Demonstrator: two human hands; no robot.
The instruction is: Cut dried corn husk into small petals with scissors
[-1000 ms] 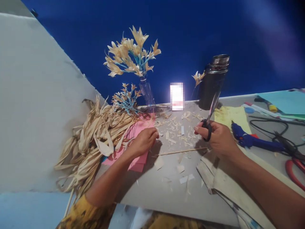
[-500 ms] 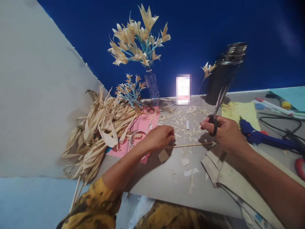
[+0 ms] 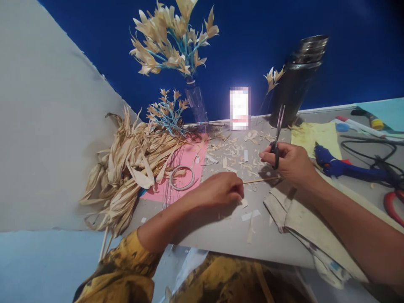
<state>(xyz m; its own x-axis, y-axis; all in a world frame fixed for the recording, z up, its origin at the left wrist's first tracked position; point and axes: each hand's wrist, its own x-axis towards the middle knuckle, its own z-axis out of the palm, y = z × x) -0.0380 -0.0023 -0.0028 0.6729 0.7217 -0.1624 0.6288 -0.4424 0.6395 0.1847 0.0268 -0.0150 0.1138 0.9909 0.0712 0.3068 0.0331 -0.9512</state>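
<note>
My right hand is closed on black-handled scissors, whose blades point up. Low over the table, my left hand has its fingers curled together; a thin stick runs from beside them toward the space under my right hand. Whether the left fingers grip the stick or a small pale piece at their tips is hidden. Dry husk scraps lie scattered beyond both hands. White strips rest nearer the table's front edge.
Dried husks, pink paper and a tape ring are on the left. Husk flowers stand in a clear bottle. A dark flask, lit phone, blue glue gun and cloth are also there.
The left hand has moved right along the stick, covering the tan piece that lay beside it. The right hand still has the scissors. The whole view has shifted slightly.
</note>
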